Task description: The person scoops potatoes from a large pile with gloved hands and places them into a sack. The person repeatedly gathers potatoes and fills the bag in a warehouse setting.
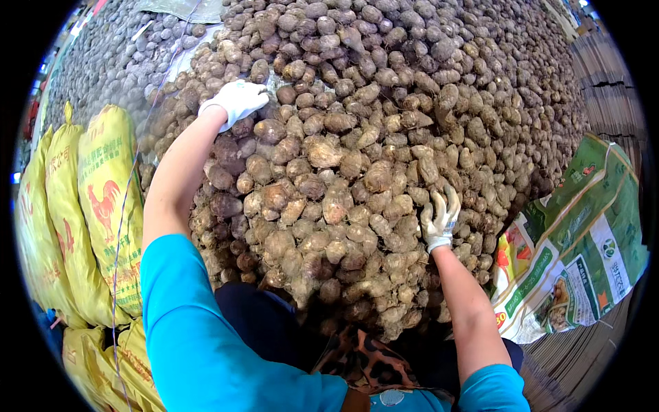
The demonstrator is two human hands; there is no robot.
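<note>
A great heap of brown, hairy taro corms [329,201] slopes down in front of me. My left hand [236,104], in a white knitted glove, reaches over the far left part of the heap, beside a bare patch of pale sheeting [278,85]. Its fingers are bent and their tips face away, so whether a corm is inside is hidden. Lower on the right, my right hand [441,216] wears a soiled white glove with coated fingers. These are spread apart and rest on the corms, with nothing seen in the grasp.
Filled yellow woven sacks [105,206] with red print are stacked at my left. A purple string [135,159] hangs down in front of them. At right, a green printed sack [576,247] lies flat over stacked cardboard [571,355]. Greyer corms [110,62] spread at the far left.
</note>
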